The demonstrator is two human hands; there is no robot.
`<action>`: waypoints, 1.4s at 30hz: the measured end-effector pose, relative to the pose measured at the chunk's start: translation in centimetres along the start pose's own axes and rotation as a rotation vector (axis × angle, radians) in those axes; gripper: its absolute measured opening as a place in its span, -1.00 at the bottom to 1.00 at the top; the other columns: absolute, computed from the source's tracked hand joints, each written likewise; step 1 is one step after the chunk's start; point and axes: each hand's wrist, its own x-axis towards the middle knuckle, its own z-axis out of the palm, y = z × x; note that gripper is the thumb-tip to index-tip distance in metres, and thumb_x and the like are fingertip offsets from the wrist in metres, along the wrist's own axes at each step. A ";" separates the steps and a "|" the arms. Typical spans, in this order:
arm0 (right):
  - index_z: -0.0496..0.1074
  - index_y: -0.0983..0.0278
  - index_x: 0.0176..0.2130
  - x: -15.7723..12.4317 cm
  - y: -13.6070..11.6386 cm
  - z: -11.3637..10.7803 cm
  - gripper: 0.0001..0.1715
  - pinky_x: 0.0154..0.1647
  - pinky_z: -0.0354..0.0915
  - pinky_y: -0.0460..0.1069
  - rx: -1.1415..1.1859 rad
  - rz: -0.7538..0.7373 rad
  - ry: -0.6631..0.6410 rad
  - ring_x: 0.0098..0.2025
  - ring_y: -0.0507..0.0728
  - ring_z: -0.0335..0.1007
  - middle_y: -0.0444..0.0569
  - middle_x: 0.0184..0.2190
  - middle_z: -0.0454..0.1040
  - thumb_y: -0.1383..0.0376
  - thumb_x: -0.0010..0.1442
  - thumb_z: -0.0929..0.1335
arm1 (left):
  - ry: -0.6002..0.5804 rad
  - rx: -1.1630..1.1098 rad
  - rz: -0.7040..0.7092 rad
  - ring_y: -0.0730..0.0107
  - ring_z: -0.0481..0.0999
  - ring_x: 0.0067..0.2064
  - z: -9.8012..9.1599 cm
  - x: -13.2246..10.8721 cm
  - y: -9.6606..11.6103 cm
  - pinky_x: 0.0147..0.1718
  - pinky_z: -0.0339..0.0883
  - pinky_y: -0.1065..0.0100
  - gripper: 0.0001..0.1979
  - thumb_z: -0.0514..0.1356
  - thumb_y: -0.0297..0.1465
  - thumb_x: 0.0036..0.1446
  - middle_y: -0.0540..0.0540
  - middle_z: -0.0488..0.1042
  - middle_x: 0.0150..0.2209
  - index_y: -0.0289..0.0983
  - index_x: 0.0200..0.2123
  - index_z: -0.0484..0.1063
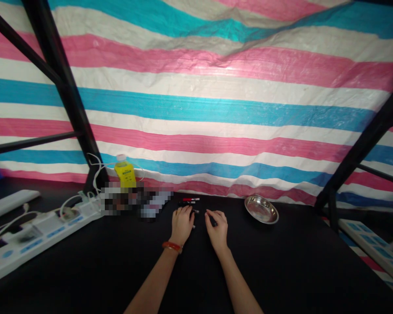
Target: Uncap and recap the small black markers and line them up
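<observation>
Both hands rest low over the black table (134, 257) near its middle. My left hand (182, 223), with a red bracelet (172, 247) at the wrist, has bent fingers around a small dark object with a light end (195, 211). My right hand (217, 227) is curled, thumb and fingertips close together, around a small black piece (215, 224) that is mostly hidden. Just beyond my left hand lie a red pen-like item (191, 199) and a black one (184, 203). A shiny round metal dish (261, 209) stands to the right of my right hand.
A white power strip (42, 237) with plugs and cables runs along the left. Behind it stands a yellow bottle (125, 173), beside blurred items. Another power strip (373, 244) is at the right. Black frame bars (68, 96) and striped sheeting (222, 113) rise behind.
</observation>
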 end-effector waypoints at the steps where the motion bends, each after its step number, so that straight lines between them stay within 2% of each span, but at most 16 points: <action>1: 0.52 0.22 -0.23 0.0 0.0 -0.1 -0.75 -0.16 0.25 0.08 -0.005 0.000 0.001 -0.24 0.15 0.35 -0.01 -0.38 0.52 0.21 0.14 0.30 | 0.002 0.015 -0.005 0.12 0.42 -0.13 -0.2 0.0 0.2 -0.18 0.23 0.12 -0.76 0.02 -0.41 0.14 -0.19 0.49 -0.14 -0.27 -0.19 0.45; 8: 0.52 0.23 -0.25 0.2 0.2 -0.6 -0.72 -0.19 0.19 0.07 -0.066 0.061 0.050 -0.23 0.18 0.33 0.00 -0.37 0.53 0.18 0.15 0.27 | 0.080 0.096 -0.032 0.10 0.38 -0.13 -0.8 -0.2 0.7 -0.16 0.18 0.10 -0.71 0.04 -0.20 0.13 -0.22 0.47 -0.19 -0.27 -0.35 0.46; 12: 0.51 0.25 -0.26 0.1 0.6 -0.6 -0.70 -0.18 0.14 0.07 -0.130 0.090 0.068 -0.21 0.21 0.32 0.02 -0.37 0.52 0.15 0.14 0.27 | 0.092 0.092 0.022 0.07 0.37 -0.06 -0.6 -0.4 0.8 -0.07 0.17 0.08 -0.60 0.10 -0.09 0.06 -0.27 0.43 -0.10 -0.29 -0.22 0.43; 17: 0.49 0.25 -0.24 -0.1 1.0 -0.5 -0.70 -0.17 0.11 0.08 -0.201 0.115 0.075 -0.16 0.23 0.29 0.04 -0.28 0.51 0.15 0.12 0.28 | 0.013 0.068 0.073 -0.01 0.33 0.04 0.0 -1.1 1.0 0.04 0.11 0.03 -0.40 0.15 0.00 -0.03 -0.32 0.39 -0.02 -0.33 -0.06 0.35; 20: 0.49 0.24 -0.24 -0.2 1.2 -0.4 -0.72 -0.16 0.10 0.08 -0.243 0.138 0.052 -0.14 0.24 0.29 0.05 -0.27 0.50 0.17 0.11 0.29 | -0.021 0.075 0.040 -0.02 0.33 0.03 0.2 -1.3 1.0 0.02 0.14 0.04 -0.42 0.16 -0.04 -0.03 -0.32 0.39 -0.03 -0.34 -0.05 0.35; 23: 0.49 0.24 -0.24 -0.3 1.3 -0.4 -0.73 -0.15 0.10 0.10 -0.269 0.162 0.025 -0.13 0.25 0.29 0.06 -0.25 0.49 0.18 0.11 0.29 | -0.035 0.103 0.022 0.01 0.34 0.02 0.3 -1.3 0.9 -0.02 0.18 0.07 -0.53 0.11 -0.13 0.06 -0.32 0.40 -0.05 -0.36 -0.07 0.35; 30: 0.49 0.25 -0.27 -0.1 1.8 -0.4 -0.73 -0.14 0.13 0.11 -0.220 0.253 0.033 -0.12 0.28 0.30 0.07 -0.25 0.49 0.19 0.09 0.29 | -0.024 0.162 0.026 0.04 0.34 0.00 0.6 -1.3 0.6 -0.06 0.20 0.09 -0.67 0.01 -0.30 0.17 -0.32 0.39 -0.07 -0.37 -0.09 0.36; 34: 0.49 0.30 -0.29 0.2 2.6 -0.6 -0.65 -0.13 0.17 0.08 -0.099 0.335 0.123 -0.17 0.24 0.32 0.09 -0.29 0.50 0.15 0.11 0.24 | -0.053 0.171 -0.002 0.08 0.31 0.02 0.5 -1.3 0.8 -0.03 0.18 0.11 -0.68 -0.01 -0.35 0.18 -0.30 0.38 -0.05 -0.38 -0.06 0.34; 39: 0.48 0.34 -0.32 0.6 4.1 -1.1 -0.56 -0.13 0.21 0.05 0.088 0.527 0.267 -0.20 0.21 0.37 0.10 -0.30 0.50 0.08 0.09 0.20 | -0.099 0.176 -0.036 0.09 0.30 0.04 0.0 -1.2 1.1 -0.02 0.17 0.12 -0.67 -0.02 -0.36 0.19 -0.29 0.37 -0.04 -0.39 -0.06 0.33; 42: 0.46 0.34 -0.32 0.8 5.1 -1.1 -0.54 -0.17 0.25 0.03 0.214 0.594 0.336 -0.25 0.18 0.41 0.09 -0.35 0.50 0.08 0.07 0.18 | -0.102 0.160 -0.039 0.07 0.29 0.04 -0.3 -1.0 1.1 -0.03 0.18 0.10 -0.68 0.00 -0.34 0.18 -0.29 0.37 -0.04 -0.39 -0.07 0.35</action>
